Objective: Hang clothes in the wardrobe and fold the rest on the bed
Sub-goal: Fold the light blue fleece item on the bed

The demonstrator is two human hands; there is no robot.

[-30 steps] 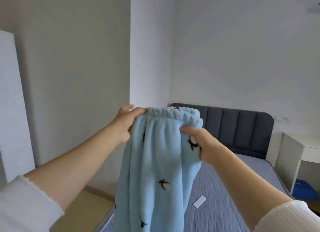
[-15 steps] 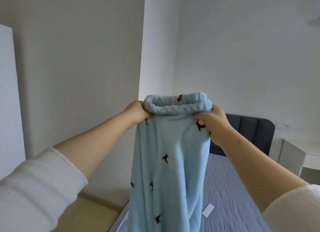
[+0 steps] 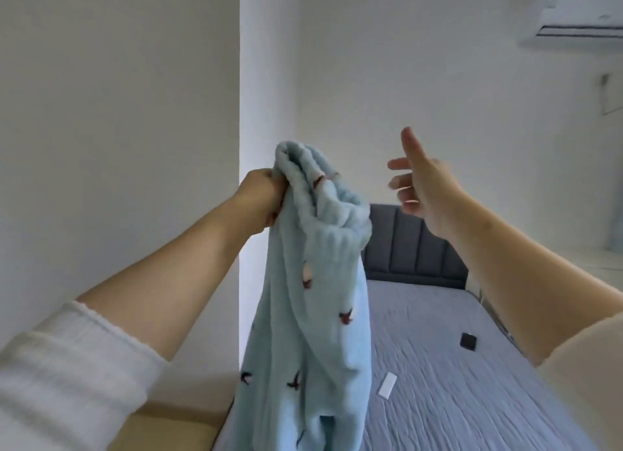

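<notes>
Light-blue trousers (image 3: 317,299) hang over the near corner of the bed (image 3: 455,315), their waistband bunched in the curled fingers of the left hand (image 3: 263,197). The right hand (image 3: 424,187), gripping the waistband earlier, is off it now, fingers spread and empty. A white card (image 3: 387,386) and a black square (image 3: 468,341) lie on the bed.

1. The bed (image 3: 438,366) carries a grey-blue quilted cover with fine wrinkles across its surface.
2. A dark grey padded headboard (image 3: 414,248) with vertical panels stands at the far end.
3. A small black square item (image 3: 468,341) lies on the cover towards the right edge.
4. A flat white rectangular item (image 3: 387,385) lies nearer, well apart from the black one.
5. A beige floor (image 3: 168,430) strip borders the bed's left side.
</notes>
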